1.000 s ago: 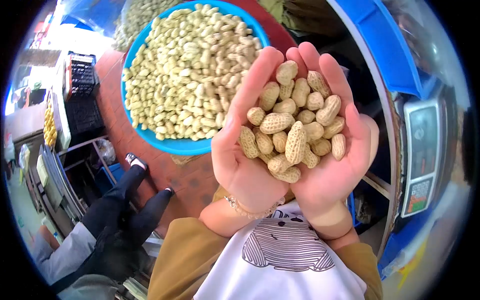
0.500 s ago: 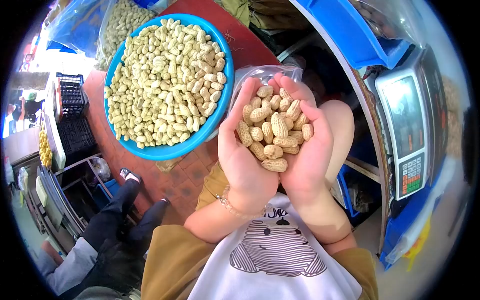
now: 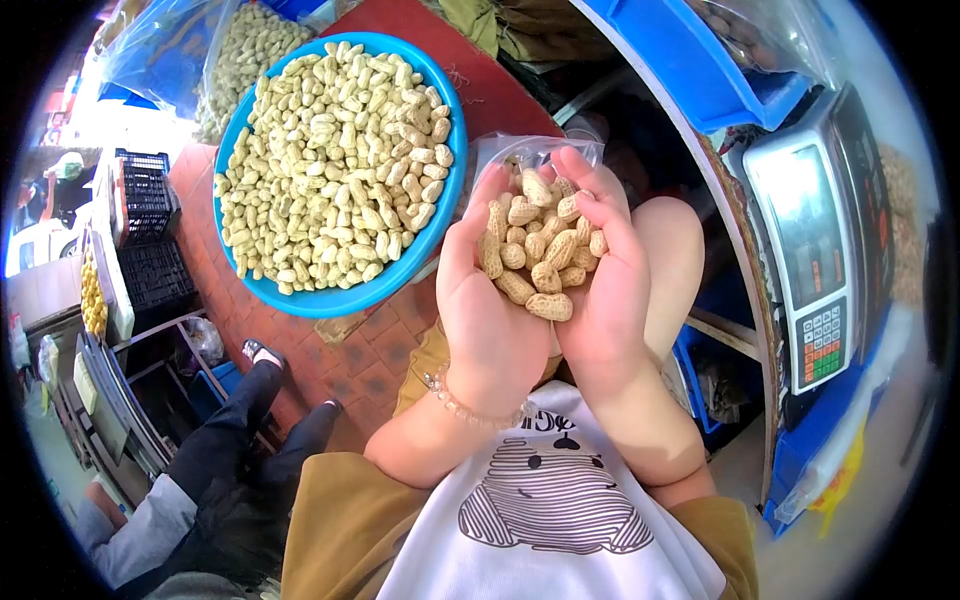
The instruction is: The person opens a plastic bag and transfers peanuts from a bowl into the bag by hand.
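Note:
Cupped side by side, my left hand (image 3: 485,320) and my right hand (image 3: 615,310) hold a heap of unshelled peanuts (image 3: 540,235) between them. The fingers curl up around the heap, and several peanuts rest towards the heels of the palms. Just beyond my fingertips is a clear plastic bag (image 3: 500,150), partly hidden by the hands. To the left, a round blue basin (image 3: 462,150) is filled with many more peanuts in their shells.
A scale (image 3: 800,220) with a keypad stands on the right, beside a blue tray (image 3: 690,60). A bag of peanuts (image 3: 260,45) is behind the basin. Another person's legs (image 3: 235,430) extend at lower left, near black crates (image 3: 150,270).
My cupped hands have tilted forward and closed in slightly around the peanuts. The heap has shifted towards the fingertips, over the plastic bag.

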`<action>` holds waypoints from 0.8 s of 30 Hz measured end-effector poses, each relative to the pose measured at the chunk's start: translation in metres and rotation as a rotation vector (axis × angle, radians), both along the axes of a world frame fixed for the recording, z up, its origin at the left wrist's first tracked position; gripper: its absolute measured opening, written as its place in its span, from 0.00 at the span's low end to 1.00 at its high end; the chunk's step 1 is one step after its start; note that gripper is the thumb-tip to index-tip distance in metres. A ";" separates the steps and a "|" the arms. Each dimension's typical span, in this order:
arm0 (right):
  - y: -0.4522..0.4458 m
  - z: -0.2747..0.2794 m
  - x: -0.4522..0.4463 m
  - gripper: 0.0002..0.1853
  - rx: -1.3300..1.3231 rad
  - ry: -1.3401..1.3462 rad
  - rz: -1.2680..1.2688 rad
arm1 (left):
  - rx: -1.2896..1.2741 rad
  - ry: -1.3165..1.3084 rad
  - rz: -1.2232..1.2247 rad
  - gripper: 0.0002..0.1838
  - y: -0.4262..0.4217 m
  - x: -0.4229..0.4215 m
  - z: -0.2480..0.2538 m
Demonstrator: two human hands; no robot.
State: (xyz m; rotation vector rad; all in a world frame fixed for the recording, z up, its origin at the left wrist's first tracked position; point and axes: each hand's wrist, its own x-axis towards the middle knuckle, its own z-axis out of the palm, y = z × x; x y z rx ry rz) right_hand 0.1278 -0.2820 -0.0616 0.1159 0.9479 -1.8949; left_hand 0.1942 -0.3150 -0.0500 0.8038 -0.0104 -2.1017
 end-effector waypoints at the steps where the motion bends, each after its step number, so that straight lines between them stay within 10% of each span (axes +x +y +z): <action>1: -0.001 0.000 0.001 0.21 0.001 -0.037 -0.010 | 0.011 -0.034 0.008 0.24 -0.001 -0.001 0.001; 15: -0.007 -0.011 0.002 0.16 -0.223 -0.253 0.010 | 0.003 0.051 0.030 0.22 -0.012 0.000 -0.011; 24: -0.012 -0.013 0.008 0.23 -0.009 0.094 -0.119 | -0.033 -0.186 0.118 0.26 -0.009 -0.004 -0.006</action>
